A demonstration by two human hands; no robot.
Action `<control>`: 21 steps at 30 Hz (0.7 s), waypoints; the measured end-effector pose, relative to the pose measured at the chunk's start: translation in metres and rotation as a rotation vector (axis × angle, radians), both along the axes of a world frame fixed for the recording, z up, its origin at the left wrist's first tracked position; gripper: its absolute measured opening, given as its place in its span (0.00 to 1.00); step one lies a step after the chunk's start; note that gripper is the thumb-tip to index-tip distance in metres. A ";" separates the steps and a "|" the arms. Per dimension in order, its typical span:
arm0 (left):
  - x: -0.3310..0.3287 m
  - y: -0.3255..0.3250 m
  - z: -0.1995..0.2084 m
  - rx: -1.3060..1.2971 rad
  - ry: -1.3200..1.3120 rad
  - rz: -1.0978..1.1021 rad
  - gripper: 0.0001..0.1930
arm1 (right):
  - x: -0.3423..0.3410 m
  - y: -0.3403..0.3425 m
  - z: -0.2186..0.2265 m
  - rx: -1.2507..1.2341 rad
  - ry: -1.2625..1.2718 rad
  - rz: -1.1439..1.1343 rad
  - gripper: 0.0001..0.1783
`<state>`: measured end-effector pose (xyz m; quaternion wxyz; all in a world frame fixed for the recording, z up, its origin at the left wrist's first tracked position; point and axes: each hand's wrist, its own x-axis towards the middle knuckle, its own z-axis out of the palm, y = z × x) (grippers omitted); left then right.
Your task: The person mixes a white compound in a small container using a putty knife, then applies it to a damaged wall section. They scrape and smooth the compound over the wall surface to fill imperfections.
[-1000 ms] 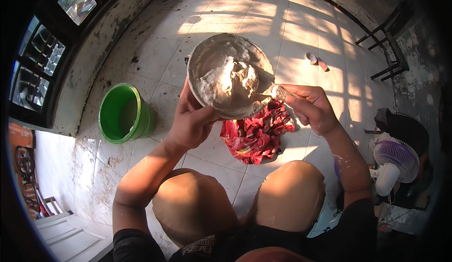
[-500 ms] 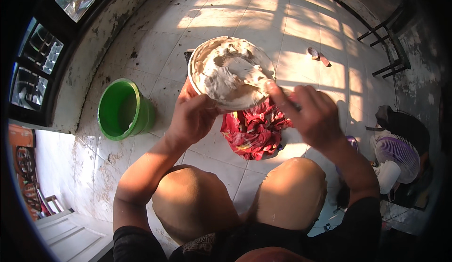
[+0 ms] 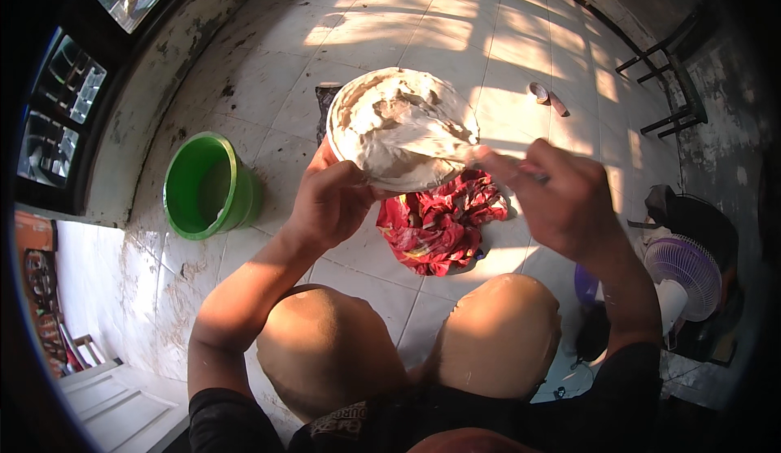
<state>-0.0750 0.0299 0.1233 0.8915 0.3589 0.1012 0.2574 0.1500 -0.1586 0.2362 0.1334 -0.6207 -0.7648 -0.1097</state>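
Observation:
My left hand is closed on the near left rim of a round, pale bowl, with the thumb at its side. Thick off-white paste fills the bowl, piled and uneven. In my right hand is the handle of a paste-coated spatula, its fingers wrapped around it. The spatula's far end lies in the paste, so its exact shape is hidden. Below the bowl, a crumpled red cloth with some yellow rests on the floor, partly covered by the bowl.
A green bucket stands on the tiled floor to the left. Farther right lie a small round roll and a reddish piece. A purple-and-white fan is at the right, below a dark metal frame by the wall.
My right hand has shifted a little to the right, drawing the spatula through the paste. The paste's surface has changed shape. My left hand still holds the bowl in nearly the same place.

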 end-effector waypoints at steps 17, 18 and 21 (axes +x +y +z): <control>-0.001 -0.004 0.004 -0.008 -0.011 0.062 0.37 | 0.000 -0.019 0.029 -0.031 0.782 -0.212 0.25; -0.002 -0.002 0.002 -0.015 -0.003 0.060 0.38 | 0.007 -0.020 0.037 -0.032 0.885 -0.258 0.24; -0.003 -0.002 0.000 0.034 0.026 0.078 0.39 | 0.048 -0.012 0.042 -0.136 1.011 -0.463 0.19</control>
